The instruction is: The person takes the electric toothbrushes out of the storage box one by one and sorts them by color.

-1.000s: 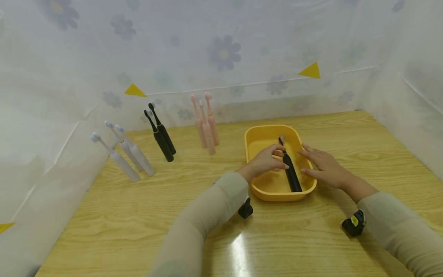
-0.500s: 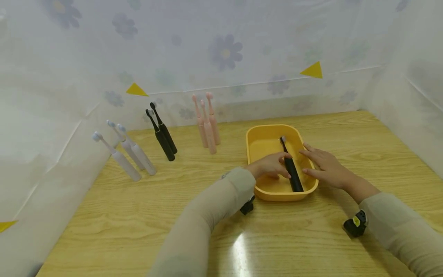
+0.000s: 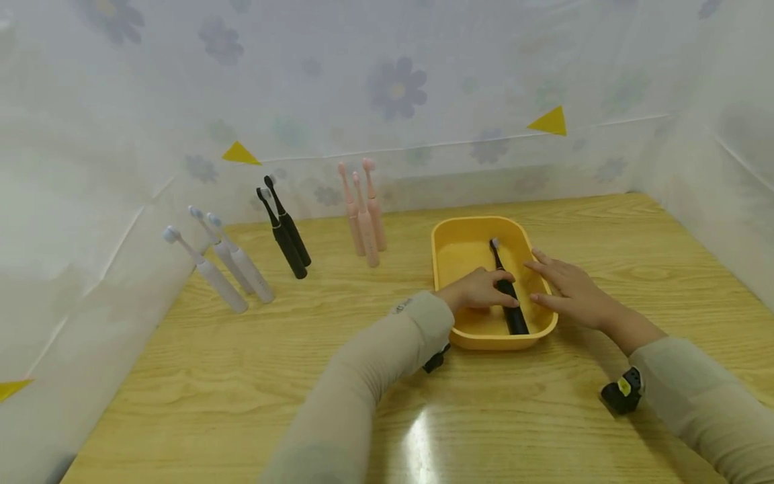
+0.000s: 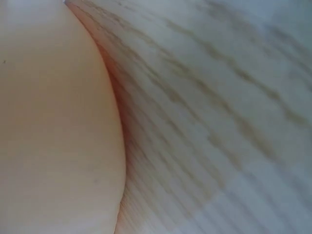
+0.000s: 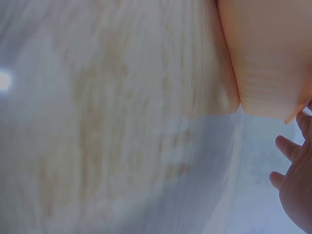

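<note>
A black electric toothbrush [image 3: 515, 320] lies in a yellow tray [image 3: 462, 250], its brush head pointing to the far side. My left hand [image 3: 480, 289] reaches over the tray's left rim, thumb and fingers around the middle of that handle; its palm side is hidden. On the tray's right rim rests my right hand [image 3: 568, 289], fingers spread and holding nothing. The right wrist view shows part of the right hand [image 5: 297, 180] beside the tray's outer wall [image 5: 268, 58]. In the left wrist view only the tray's wall [image 4: 58, 122] and blurred wood show.
Several other electric toothbrushes stand on the wooden table [image 3: 290, 376]: white ones [image 3: 220, 286] at the left, two black ones [image 3: 290, 245], and pink ones [image 3: 367, 232] left of the tray. A flowered white curtain [image 3: 393, 87] rises behind them.
My left hand has moved right and down inside the tray, and its thumb and fingers have closed in around the toothbrush handle. The right hand stays on the rim.
</note>
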Demonstrator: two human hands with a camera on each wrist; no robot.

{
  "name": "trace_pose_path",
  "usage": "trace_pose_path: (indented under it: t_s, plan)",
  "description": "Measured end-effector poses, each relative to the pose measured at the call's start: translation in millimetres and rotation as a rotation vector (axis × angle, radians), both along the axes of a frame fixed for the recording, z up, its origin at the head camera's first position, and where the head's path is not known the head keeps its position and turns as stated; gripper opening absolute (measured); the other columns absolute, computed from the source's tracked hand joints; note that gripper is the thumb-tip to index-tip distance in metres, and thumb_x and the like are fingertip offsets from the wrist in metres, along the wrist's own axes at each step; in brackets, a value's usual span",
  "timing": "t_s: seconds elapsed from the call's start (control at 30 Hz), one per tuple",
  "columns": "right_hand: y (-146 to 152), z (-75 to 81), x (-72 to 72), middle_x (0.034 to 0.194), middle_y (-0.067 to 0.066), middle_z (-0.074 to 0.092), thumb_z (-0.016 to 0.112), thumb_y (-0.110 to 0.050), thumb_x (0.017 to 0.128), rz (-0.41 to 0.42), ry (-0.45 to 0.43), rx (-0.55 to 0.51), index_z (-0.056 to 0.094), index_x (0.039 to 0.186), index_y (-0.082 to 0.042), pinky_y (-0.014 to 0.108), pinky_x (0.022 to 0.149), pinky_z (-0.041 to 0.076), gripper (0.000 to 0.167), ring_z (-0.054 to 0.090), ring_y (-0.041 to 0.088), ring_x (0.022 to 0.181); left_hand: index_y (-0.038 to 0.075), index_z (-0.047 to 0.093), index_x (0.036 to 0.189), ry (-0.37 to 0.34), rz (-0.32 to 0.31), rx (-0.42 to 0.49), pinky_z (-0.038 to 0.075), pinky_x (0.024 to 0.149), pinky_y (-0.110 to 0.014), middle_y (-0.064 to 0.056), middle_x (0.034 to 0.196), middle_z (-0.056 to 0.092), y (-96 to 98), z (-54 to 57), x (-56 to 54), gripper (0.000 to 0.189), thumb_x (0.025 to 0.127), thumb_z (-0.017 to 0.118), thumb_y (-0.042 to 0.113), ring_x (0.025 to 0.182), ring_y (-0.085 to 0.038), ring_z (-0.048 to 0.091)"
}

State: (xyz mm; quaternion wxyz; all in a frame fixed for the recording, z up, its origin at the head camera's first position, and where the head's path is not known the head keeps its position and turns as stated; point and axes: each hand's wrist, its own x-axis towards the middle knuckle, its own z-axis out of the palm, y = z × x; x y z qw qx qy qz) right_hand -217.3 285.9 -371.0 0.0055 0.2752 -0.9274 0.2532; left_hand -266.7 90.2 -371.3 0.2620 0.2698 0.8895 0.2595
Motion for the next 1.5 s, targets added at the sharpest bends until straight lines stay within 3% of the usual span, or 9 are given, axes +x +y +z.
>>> trace_pose_path:
  t_s: [0.07,0.3,0.53,0.67,0.77,0.97,1.2,1.37,1.5]
  plan:
    - [1,-1.1,-0.4,0.138,0.024,0.016,0.053,-0.025,0.086,0.001,0.003,-0.001,0.032,0.131,-0.001,0.062,0.088,0.016,0.056,0.020,0.045,0.119,0.027,0.045,0.123,0.003,0.027,-0.003,0.034,0.088,-0.026,-0.002,0.130,0.035,0.3,-0.4,0.6,0.048,0.079,0.058,0.042,0.118,-0.013,0.030]
    - [2,-4.4,-1.0,0.137,0.024,0.018,0.054,-0.025,0.085,-0.005,0.030,-0.009,0.034,0.130,0.001,0.061,0.088,0.018,0.055,0.022,0.045,0.118,0.024,0.051,0.109,-0.027,0.146,0.018,0.039,0.075,-0.025,-0.009,0.129,0.031,1.8,-2.0,1.8,0.037,0.077,0.062,0.039,0.111,-0.018,0.033]
    - [3,-2.8,-0.3,0.138,0.024,0.016,0.052,-0.025,0.087,0.007,0.008,-0.009,0.031,0.131,0.001,0.062,0.087,0.017,0.056,0.020,0.047,0.118,0.025,0.051,0.116,0.000,0.153,-0.026,0.037,0.084,-0.028,-0.009,0.132,0.030,3.0,-0.9,2.2,0.042,0.078,0.060,0.039,0.119,-0.019,0.028]
    - [3,-2.5,0.2,0.138,0.024,0.015,0.052,-0.025,0.086,0.003,-0.001,-0.007,0.031,0.131,0.001,0.062,0.088,0.016,0.056,0.019,0.046,0.118,0.019,0.053,0.110,-0.033,0.199,0.066,0.045,0.065,-0.022,-0.007,0.114,0.045,1.4,-1.5,3.1,0.038,0.077,0.064,0.035,0.091,-0.016,0.051]
    - [2,-1.7,0.7,0.138,0.023,0.017,0.053,-0.025,0.086,-0.007,0.003,-0.006,0.032,0.131,0.001,0.061,0.088,0.017,0.056,0.020,0.045,0.118,0.015,0.054,0.106,-0.028,0.232,0.111,0.046,0.051,-0.020,-0.006,0.100,0.048,0.6,-1.7,3.1,0.038,0.075,0.066,0.032,0.064,-0.013,0.054]
    - [2,0.0,0.9,0.138,0.024,0.016,0.053,-0.025,0.085,-0.011,-0.002,-0.010,0.032,0.131,0.001,0.061,0.088,0.017,0.056,0.020,0.046,0.118,0.015,0.055,0.105,0.042,0.263,0.129,0.043,0.051,-0.018,-0.008,0.103,0.047,-0.8,0.2,1.0,0.035,0.074,0.068,0.026,0.066,-0.010,0.049]
    - [3,-2.3,-1.3,0.138,0.023,0.015,0.053,-0.026,0.086,-0.004,-0.005,-0.008,0.031,0.131,0.000,0.061,0.088,0.017,0.057,0.020,0.046,0.118,0.012,0.054,0.107,-0.003,0.256,0.291,0.044,0.056,-0.019,-0.004,0.092,0.054,-4.2,-0.8,-2.6,0.036,0.074,0.068,0.014,0.067,-0.009,0.052]
    - [1,-2.4,-2.7,0.138,0.022,0.016,0.054,-0.025,0.085,-0.007,-0.008,-0.005,0.032,0.131,-0.001,0.060,0.089,0.017,0.057,0.020,0.045,0.119,0.011,0.053,0.107,-0.084,0.353,0.495,0.048,0.054,-0.023,-0.005,0.085,0.051,-6.0,-0.2,-4.3,0.035,0.074,0.066,0.005,0.066,-0.012,0.055]
    - [-1,-1.5,-2.5,0.139,0.022,0.015,0.053,-0.027,0.085,-0.011,-0.020,-0.010,0.032,0.131,0.000,0.061,0.089,0.016,0.057,0.019,0.045,0.119,0.007,0.052,0.110,-0.130,0.426,0.670,0.049,0.054,-0.025,-0.007,0.088,0.047,-9.7,3.2,-4.5,0.038,0.074,0.065,0.000,0.068,-0.015,0.055]
